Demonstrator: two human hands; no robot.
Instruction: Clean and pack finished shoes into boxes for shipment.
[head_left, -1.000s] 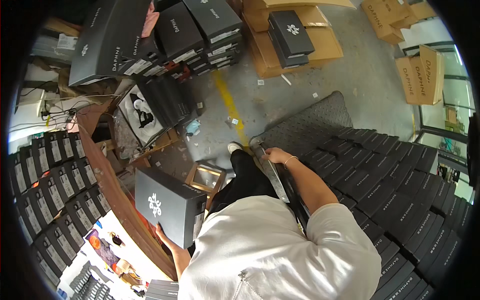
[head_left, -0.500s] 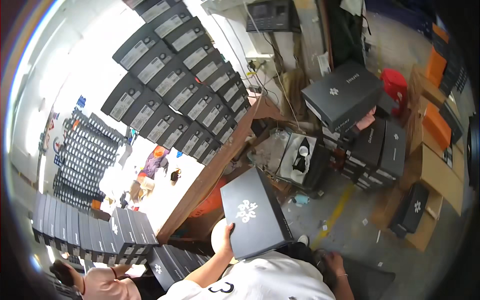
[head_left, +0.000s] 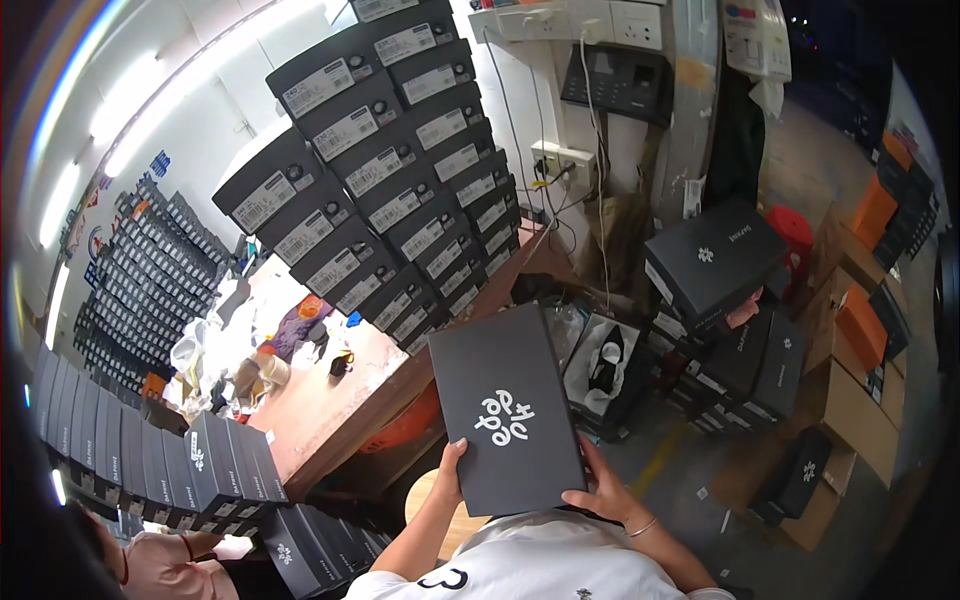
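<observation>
has far boxes (head_left: 145, 300) at nine o'clock, piled in tiers. has at eight a row (head_left: 115, 450) of dark boxes on end, and just below that a co-worker (head_left: 170, 567) in a pale pink top. also at eight, closer in, faces a table (head_left: 325, 412), cluttered toward its far side. sees at eleven a stack (head_left: 390, 190) of dark labelled boxes on that table. pinches the left edge with left hand (head_left: 453, 475) at six, thumb on the face; cannot tell how the hidden fingers lie. holds the box (head_left: 505, 400) near six, lidded, white mark showing. sees at four an open box (head_left: 600, 362) lined with white paper. pinches the lower right corner with right hand (head_left: 605, 490) at five, thumb on top, fingers along the side. sees at one a wall device (head_left: 617, 82), at three a big box (head_left: 715, 255), at four a small box (head_left: 800, 478) beside a brown carton (head_left: 862, 395).
</observation>
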